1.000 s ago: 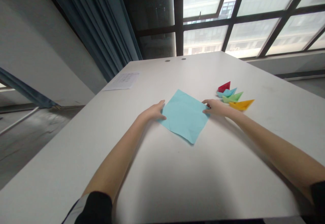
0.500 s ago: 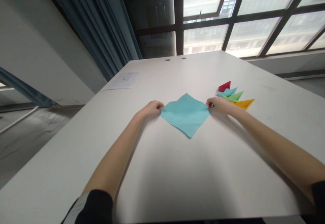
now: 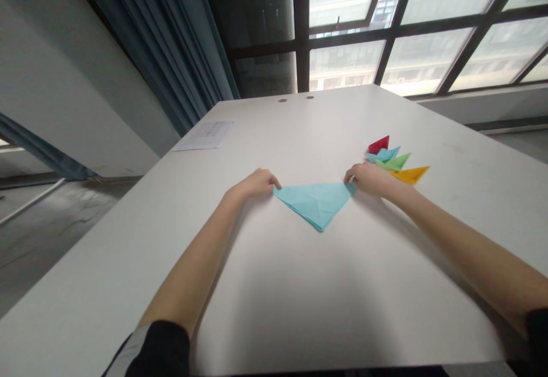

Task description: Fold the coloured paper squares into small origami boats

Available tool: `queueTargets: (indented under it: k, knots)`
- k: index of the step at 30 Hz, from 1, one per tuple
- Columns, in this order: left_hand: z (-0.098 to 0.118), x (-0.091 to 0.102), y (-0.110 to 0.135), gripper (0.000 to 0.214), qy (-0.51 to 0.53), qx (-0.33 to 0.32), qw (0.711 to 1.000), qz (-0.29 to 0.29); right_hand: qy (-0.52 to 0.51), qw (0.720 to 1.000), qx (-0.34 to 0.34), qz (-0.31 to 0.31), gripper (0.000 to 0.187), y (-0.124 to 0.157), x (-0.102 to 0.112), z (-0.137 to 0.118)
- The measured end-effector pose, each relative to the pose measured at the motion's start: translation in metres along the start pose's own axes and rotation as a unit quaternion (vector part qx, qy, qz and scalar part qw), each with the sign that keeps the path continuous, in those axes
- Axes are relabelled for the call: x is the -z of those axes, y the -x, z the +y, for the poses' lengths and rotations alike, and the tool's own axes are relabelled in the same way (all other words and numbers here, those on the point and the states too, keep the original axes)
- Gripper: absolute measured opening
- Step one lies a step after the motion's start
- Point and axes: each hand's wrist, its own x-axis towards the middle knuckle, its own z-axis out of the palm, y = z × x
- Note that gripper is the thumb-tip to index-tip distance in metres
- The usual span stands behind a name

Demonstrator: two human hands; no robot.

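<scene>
A light blue sheet of origami paper (image 3: 317,201) lies on the table, folded into a triangle with its straight edge away from me and its point toward me. At the triangle's left corner, my left hand (image 3: 260,182) pinches the paper between thumb and finger. The opposite corner is gripped by my right hand (image 3: 365,178), its fingers bent down over the paper. Just beyond the right hand lie folded paper boats: a yellow one (image 3: 411,175), a green one (image 3: 396,162), a blue one (image 3: 384,155) and a red one (image 3: 378,145).
The white table (image 3: 274,286) stretches away toward the windows. A printed sheet (image 3: 206,136) lies near its far left edge. Two round discs (image 3: 282,101) sit at the far end. Blue curtains (image 3: 171,35) hang on the left beyond the table.
The paper's far half has come down toward me onto the near half, turning the diamond shape into a triangle. Both hands have stayed at the side corners.
</scene>
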Motion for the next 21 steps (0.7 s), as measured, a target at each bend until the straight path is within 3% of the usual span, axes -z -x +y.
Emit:
queueTargets:
  k: [3, 6, 10, 13, 16, 21]
  knots:
    - [0.026, -0.001, 0.0, 0.037, -0.084, 0.036, 0.995, 0.032, -0.02, 0.999, 0.027, 0.016, 0.03, 0.004, 0.004, -0.02]
    - [0.056, -0.012, 0.0, 0.038, -0.11, 0.026, 0.992, 0.054, -0.063, 0.993, 0.098, 0.031, 0.045, 0.011, 0.005, -0.042]
    - [0.081, -0.031, 0.001, 0.055, -0.071, 0.027, 0.997, 0.022, -0.078, 0.987, 0.139, 0.002, 0.06, 0.02, 0.002, -0.061]
    - [0.084, -0.04, 0.003, 0.067, -0.038, 0.047, 0.997, -0.048, -0.076, 0.989, 0.115, -0.055, 0.068, 0.023, -0.002, -0.065]
    - [0.082, -0.042, 0.005, 0.075, -0.027, 0.063, 0.995, -0.079, -0.077, 0.99, 0.047, -0.107, 0.08, 0.025, -0.004, -0.065]
    - [0.082, -0.033, 0.009, 0.107, -0.053, 0.21, 0.974, -0.073, -0.073, 0.985, -0.062, -0.143, 0.105, 0.027, 0.002, -0.06]
